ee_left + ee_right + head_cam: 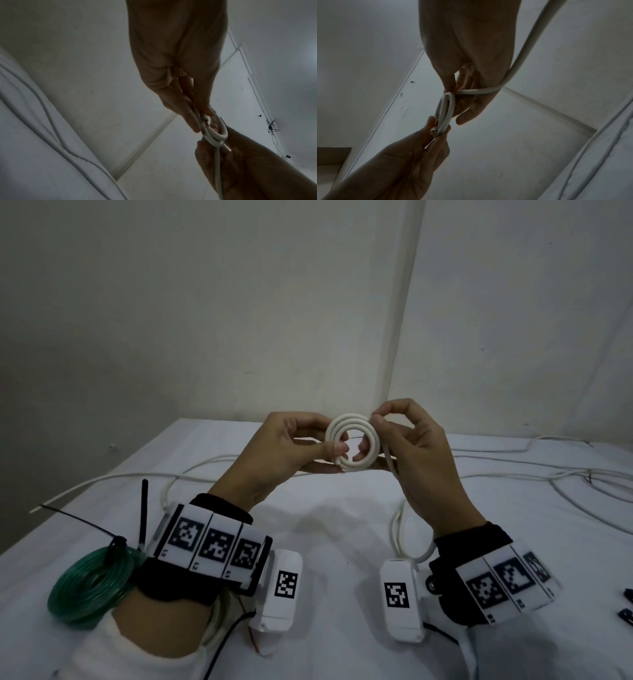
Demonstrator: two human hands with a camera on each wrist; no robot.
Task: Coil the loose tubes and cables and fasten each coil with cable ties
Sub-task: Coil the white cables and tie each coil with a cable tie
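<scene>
A small white tube coil [352, 441] of about three turns is held up above the table between both hands. My left hand [337, 457] pinches its lower left edge between thumb and fingers. My right hand [375, 420] pinches the coil's upper right edge. The rest of the white tube [399, 529] drops past the right palm and loops on the table by the right wrist. In the left wrist view the coil [216, 134] is seen edge-on between the left hand [197, 121] and right hand [240, 162]. The right wrist view shows the coil [445, 115] and the trailing tube [530, 47].
A green tube coil [89, 583] with black cable ties [116, 542] on it lies at the near left, beside my left wrist. Loose white cables [548, 474] sprawl over the white-covered table [325, 525] behind my hands. Small black pieces [627, 604] lie at the right edge.
</scene>
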